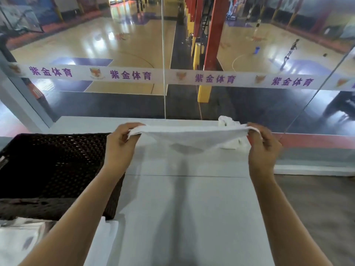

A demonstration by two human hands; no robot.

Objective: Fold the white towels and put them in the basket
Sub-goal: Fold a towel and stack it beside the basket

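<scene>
Count by kind, across the frame

Two grips: left grip [119, 144] and right grip [264, 146], mid-frame. Two towels: a towel [192, 135] between the grips, a second towel [224, 120] crumpled behind it, centre right. One basket [57, 148], left. One tabletop [192, 208].

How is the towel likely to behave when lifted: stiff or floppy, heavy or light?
Probably floppy: the towel sags in the middle between the left hand and the right hand. Likely light: pinches at its two ends seem enough to hold it above the table.
</scene>
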